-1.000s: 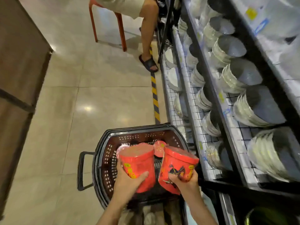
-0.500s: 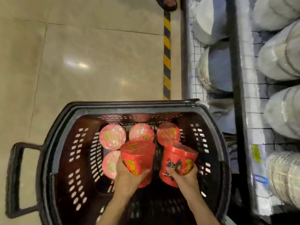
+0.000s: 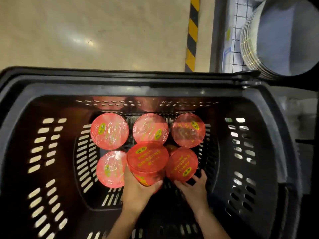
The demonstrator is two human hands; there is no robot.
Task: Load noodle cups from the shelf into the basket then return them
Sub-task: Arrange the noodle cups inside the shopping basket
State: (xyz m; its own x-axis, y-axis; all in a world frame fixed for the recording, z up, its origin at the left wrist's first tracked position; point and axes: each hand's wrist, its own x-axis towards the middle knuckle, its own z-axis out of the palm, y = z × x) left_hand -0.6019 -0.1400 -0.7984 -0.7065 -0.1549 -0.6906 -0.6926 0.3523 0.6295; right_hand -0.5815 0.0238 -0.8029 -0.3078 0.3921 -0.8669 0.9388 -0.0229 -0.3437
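Observation:
A black slotted basket (image 3: 120,87) fills the view from above. Several red noodle cups with foil lids stand upright on its floor: three in a back row (image 3: 150,128) and one at the front left (image 3: 110,169). My left hand (image 3: 138,192) grips another red cup (image 3: 148,161) by its side, upright, in the front middle, a little higher than the others. My right hand (image 3: 193,187) holds a second red cup (image 3: 182,163) at the front right, fingers curled round its near side. The bottoms of both held cups are hidden.
A pale tiled floor with a yellow-and-black striped strip (image 3: 192,35) lies beyond the basket. At the upper right, a wire shelf (image 3: 236,31) carries a stack of grey plates (image 3: 276,37). The basket's near half holds no cups.
Both hands have lowered their cups from above the rim deep into the basket, beside the cups standing there. The camera has tilted down and come closer.

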